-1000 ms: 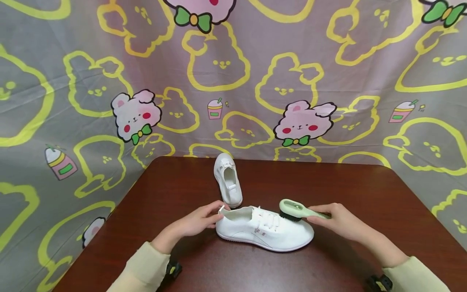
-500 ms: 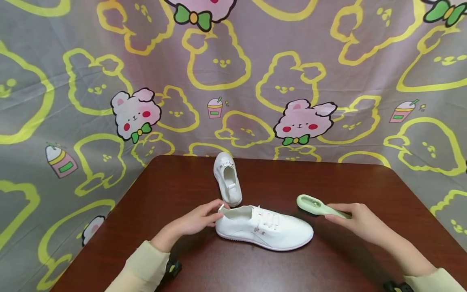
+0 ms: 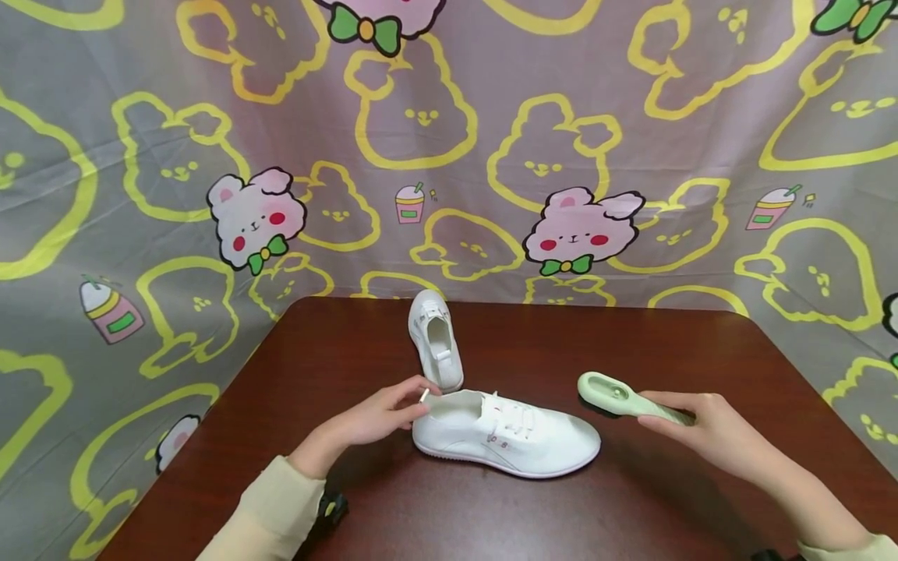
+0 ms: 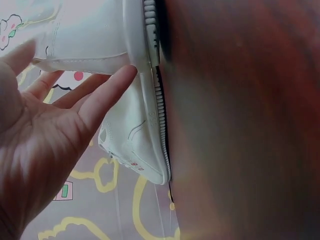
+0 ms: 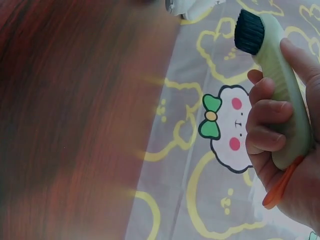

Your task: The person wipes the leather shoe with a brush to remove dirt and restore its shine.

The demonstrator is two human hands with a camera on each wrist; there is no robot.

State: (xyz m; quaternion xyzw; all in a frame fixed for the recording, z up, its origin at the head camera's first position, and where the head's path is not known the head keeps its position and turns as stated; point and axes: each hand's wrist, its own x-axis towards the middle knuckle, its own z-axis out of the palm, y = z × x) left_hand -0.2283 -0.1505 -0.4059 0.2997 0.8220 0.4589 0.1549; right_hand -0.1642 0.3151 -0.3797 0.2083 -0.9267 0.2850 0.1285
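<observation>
A white lace-up canvas shoe (image 3: pixel 533 444) lies sole down, its toe pointing right. At its heel, my left hand (image 3: pixel 379 414) pinches the back rim by the heel tab; in the left wrist view the left hand (image 4: pixel 55 125) has one finger reaching down beside the sole. My right hand (image 3: pixel 708 425) grips the handle of a pale green shoe brush (image 3: pixel 617 395), held apart from the shoe, right of the toe. Dark bristles of the brush (image 5: pixel 250 32) show in the right wrist view, where the fingers of the right hand (image 5: pixel 280 120) wrap its handle.
A second white shoe (image 3: pixel 436 343) stands behind the first, close to its heel, toe pointing away. Both are on a dark reddish-brown table (image 3: pixel 673 343). A patterned curtain (image 3: pixel 449 156) encloses the back and sides. An orange loop (image 5: pixel 282 185) hangs from the brush's end.
The right hand has lifted the brush off the shoe's toe area and carried it to the right, apart from the shoe. My left hand stays at the heel.
</observation>
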